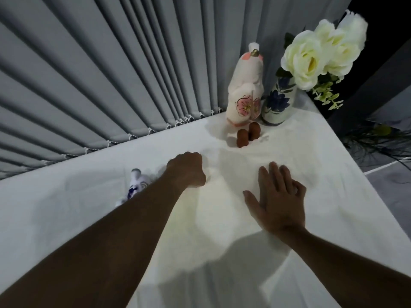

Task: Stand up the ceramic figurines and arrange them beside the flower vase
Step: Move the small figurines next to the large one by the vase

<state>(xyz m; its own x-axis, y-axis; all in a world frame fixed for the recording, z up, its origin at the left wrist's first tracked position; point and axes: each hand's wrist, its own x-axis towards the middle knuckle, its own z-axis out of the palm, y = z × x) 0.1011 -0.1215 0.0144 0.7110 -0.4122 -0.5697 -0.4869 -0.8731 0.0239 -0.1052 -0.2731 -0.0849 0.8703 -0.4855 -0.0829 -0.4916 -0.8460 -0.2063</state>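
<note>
Blue-and-white figurine (137, 183) lies toppled just left of the fisted left grip (188, 169), apparently empty; right grip (278, 197) flat, open, empty on counter (66, 207).

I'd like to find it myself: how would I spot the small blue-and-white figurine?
Start at the flower vase in the table's far right corner, then look across the white cloth to the left, past the left hand. The blue-and-white figurine lies on its side, partly hidden behind that forearm. Unlike the pink-flowered figurine and brown pair beside the vase, it isn't upright.
</note>
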